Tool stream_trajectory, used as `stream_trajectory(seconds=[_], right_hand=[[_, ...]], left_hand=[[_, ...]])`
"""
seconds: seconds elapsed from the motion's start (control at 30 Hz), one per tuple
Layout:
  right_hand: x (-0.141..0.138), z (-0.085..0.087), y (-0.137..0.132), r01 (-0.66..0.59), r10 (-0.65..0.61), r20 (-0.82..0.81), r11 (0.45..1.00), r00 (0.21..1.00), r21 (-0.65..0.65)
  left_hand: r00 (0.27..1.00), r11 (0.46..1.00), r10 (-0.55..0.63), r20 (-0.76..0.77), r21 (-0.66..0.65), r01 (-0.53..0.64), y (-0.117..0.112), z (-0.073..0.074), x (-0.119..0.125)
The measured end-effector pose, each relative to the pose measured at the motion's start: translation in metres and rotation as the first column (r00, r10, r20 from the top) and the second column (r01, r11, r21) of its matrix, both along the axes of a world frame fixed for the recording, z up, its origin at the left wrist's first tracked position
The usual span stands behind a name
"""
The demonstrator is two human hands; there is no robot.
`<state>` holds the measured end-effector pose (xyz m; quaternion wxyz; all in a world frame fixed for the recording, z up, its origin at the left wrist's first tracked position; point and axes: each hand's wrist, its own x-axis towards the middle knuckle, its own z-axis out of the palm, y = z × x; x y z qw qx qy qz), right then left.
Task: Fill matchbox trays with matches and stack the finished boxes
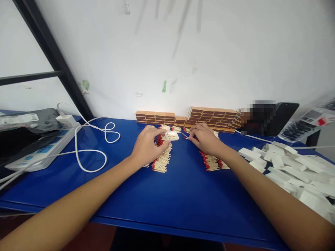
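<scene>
Red-tipped matches lie in two heaps on the blue table (183,188): a left heap (162,161) and a right heap (212,162). My left hand (148,146) rests over the left heap with fingers curled round a small white matchbox tray (172,136). My right hand (205,139) lies over the right heap, its fingers pinched on a few matches (185,135) near the tray. Stacked brown matchbox sleeves (209,118) line the wall behind both hands.
A pile of white inner trays (295,170) covers the right side. A power strip (39,150) and looped white cable (90,150) lie at the left. A dark phone (284,116) leans at the back right. The wall stands close behind.
</scene>
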<state>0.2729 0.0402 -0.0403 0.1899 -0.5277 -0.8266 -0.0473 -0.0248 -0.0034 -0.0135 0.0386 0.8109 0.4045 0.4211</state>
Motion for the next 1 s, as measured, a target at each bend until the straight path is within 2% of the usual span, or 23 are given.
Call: stream_trajectory(seconds=[0.13,0.4,0.5,0.63,1.0], right_hand=[[-0.008,0.002,-0.004,-0.001,0.002,-0.043,1.0,0.999,0.022],[-0.029,0.001,-0.001,0.101,-0.098,-0.056,0.993,0.994,0.063],[-0.028,0.002,0.0,0.149,-0.148,-0.023,0.987,0.989,0.051],[-0.022,0.001,0.001,0.148,-0.148,0.035,0.989,0.988,0.026],[-0.015,-0.002,0.006,0.138,-0.138,0.012,0.99,0.99,0.02]], left_hand=[[1.0,1.0,-0.007,-0.006,0.016,0.007,0.0,-0.001,0.0],[1.0,1.0,-0.014,-0.006,0.017,0.014,0.001,-0.002,0.001],[1.0,1.0,-0.011,0.001,0.025,0.011,0.001,-0.002,0.001],[1.0,1.0,-0.009,-0.001,0.023,0.009,0.001,-0.002,0.0],[0.999,0.998,-0.041,-0.005,0.046,0.041,0.002,-0.004,0.0]])
